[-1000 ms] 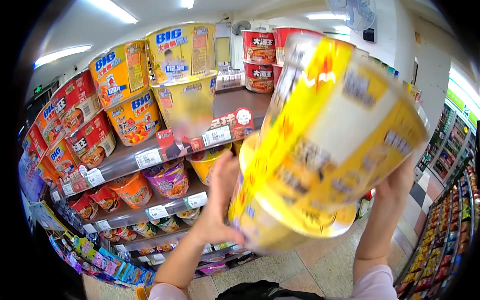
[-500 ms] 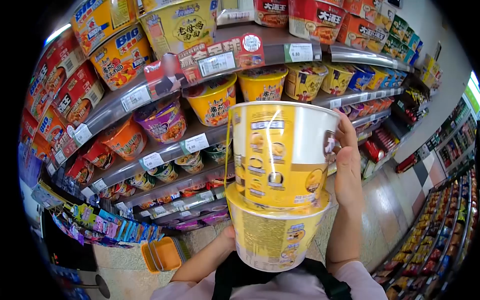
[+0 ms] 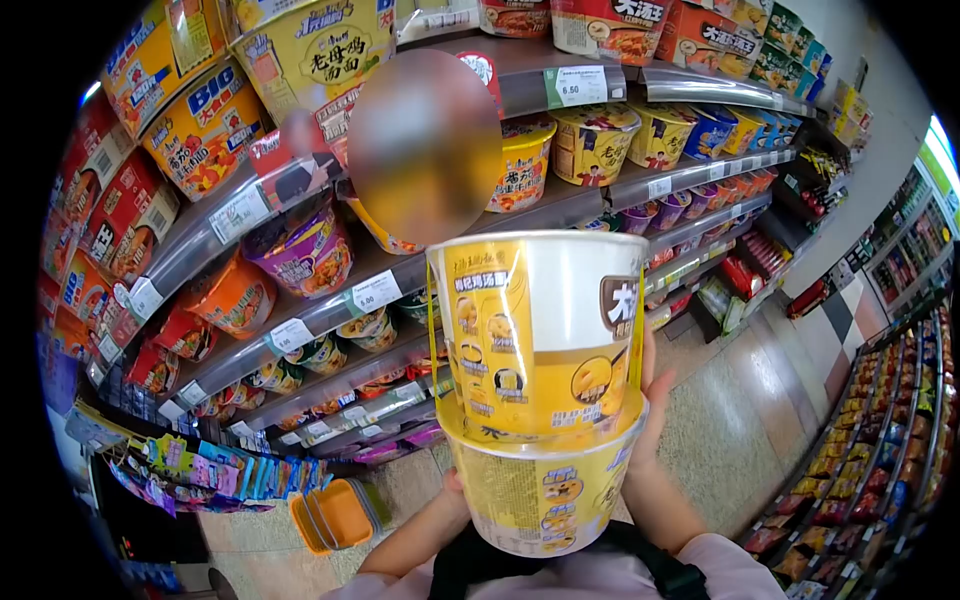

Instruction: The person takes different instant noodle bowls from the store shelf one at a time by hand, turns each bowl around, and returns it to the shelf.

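Observation:
Two yellow instant noodle tubs are stacked upright in front of me. The taller upper tub, yellow and white, stands on the lid of the wider lower tub. My right hand is closed against the right side of the stack, around the upper tub's lower part. Its fingers are partly hidden behind the tubs. My left hand holds the lower tub from its left side. Only a little of the thumb side shows there, and the other fingers are out of sight.
Shelves of noodle tubs and price tags curve across ahead. A blurred patch covers part of them. An orange basket stands on the floor at lower left. Snack shelves line the right side.
The stack has shifted left and slightly down in view. The upper tub has turned, showing more of its right-hand label. My right hand has slid lower along the side.

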Tool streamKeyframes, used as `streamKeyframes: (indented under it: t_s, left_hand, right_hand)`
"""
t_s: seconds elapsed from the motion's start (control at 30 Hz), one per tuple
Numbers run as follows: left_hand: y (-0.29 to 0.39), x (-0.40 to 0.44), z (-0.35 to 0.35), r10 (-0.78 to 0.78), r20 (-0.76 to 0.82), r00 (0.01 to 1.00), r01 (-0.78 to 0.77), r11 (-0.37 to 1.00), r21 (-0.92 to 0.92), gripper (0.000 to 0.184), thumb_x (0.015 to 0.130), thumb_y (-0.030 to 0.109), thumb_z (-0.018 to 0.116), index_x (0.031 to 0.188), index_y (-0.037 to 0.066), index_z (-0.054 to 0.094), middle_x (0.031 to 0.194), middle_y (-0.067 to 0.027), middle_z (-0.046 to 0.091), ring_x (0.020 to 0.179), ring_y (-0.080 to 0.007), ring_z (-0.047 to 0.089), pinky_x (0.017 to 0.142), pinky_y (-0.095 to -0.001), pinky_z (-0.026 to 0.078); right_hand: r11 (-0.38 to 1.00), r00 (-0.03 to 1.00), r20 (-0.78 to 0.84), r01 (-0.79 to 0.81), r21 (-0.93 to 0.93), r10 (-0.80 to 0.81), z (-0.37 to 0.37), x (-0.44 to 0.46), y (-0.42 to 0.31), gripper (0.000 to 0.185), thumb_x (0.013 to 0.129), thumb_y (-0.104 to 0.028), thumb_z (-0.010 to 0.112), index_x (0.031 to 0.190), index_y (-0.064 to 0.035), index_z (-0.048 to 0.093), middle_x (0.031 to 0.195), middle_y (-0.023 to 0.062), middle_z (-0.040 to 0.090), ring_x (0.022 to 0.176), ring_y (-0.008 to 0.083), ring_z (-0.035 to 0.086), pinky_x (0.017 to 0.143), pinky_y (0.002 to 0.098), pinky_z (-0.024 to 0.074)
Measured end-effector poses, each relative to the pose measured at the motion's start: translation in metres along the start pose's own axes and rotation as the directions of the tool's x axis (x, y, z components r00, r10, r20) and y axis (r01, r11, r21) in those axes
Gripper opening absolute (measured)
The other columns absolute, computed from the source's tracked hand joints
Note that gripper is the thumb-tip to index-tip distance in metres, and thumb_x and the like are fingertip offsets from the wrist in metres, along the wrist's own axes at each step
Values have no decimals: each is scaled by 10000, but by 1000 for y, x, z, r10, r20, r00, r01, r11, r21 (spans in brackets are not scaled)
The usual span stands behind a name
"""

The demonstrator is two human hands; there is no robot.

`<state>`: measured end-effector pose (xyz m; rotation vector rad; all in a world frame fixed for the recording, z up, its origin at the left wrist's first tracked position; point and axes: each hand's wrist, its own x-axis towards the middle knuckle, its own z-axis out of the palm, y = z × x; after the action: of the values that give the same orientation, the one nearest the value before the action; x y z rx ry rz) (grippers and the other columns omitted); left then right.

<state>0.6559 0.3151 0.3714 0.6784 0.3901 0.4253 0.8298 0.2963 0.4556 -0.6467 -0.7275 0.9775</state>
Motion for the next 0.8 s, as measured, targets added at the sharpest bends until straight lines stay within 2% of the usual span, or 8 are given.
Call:
streamKeyframes:
  t_s: [0.1,0.17,0.23,0.3,0.5,0.6,0.7,0.8]
  left_hand:
    - [4,-10,4,18,-36,999,-16,997,72,1113,596,714,595,1335,-24,210,1304,-128,381,1191,-200,374,981,-331,305]
    - [11,-14,9,50,-61,997,-40,987,153,1112,602,729,578,1334,-26,213,1302,-129,383,1188,-200,377,979,-331,308]
    - [23,-15,21,116,-81,990,-89,956,281,1112,609,744,561,1333,-27,215,1300,-130,386,1185,-200,380,976,-330,310]
    - [34,-16,36,220,-91,971,-169,906,389,1112,616,759,544,1332,-28,218,1298,-131,388,1183,-200,383,974,-330,313]
    - [48,-3,72,563,-42,825,-361,584,727,978,597,347,767,1295,-57,215,1228,-157,389,1174,-256,366,992,-362,267]
    - [43,5,88,599,-80,796,-384,603,699,1055,547,361,792,1301,-58,185,1228,-201,356,1171,-317,352,984,-389,275]
    - [48,10,94,726,-7,688,-346,337,876,1106,545,304,819,1330,-41,120,1296,-157,295,1191,-255,335,1000,-365,253]
    - [47,16,98,789,50,613,-265,145,953,1171,498,420,813,1312,-79,135,1295,-269,242,1194,-407,287,984,-459,268]
  right_hand:
    - [979,977,-70,-197,54,201,-18,-33,16,759,869,-596,273,1403,-88,92,1427,116,193,1296,224,237,1058,357,181]
    - [949,950,-94,-284,138,298,-47,-43,22,687,892,-572,227,1329,-48,309,1299,143,418,1151,267,452,974,389,350]
    - [916,953,-41,-275,291,299,-55,-32,20,686,892,-569,233,1334,-47,297,1296,160,417,1126,280,478,958,414,373]
    - [721,903,360,-409,560,233,-46,-22,8,713,874,-583,289,1303,-16,341,1239,152,478,1092,245,506,917,366,412]
    - [799,919,142,-391,457,369,-46,-13,18,667,890,-551,290,1260,-7,394,1210,161,501,1067,256,527,894,364,433]
    - [850,927,54,-362,383,370,-52,-7,17,665,891,-550,289,1260,-7,394,1209,160,501,1067,255,527,894,363,433]
    - [884,936,21,-339,322,352,-58,11,12,663,891,-549,288,1259,-7,394,1209,160,501,1067,255,527,894,363,433]
    - [894,934,-3,-341,291,357,-58,20,11,662,892,-547,287,1259,-7,394,1209,159,502,1067,254,527,894,362,433]
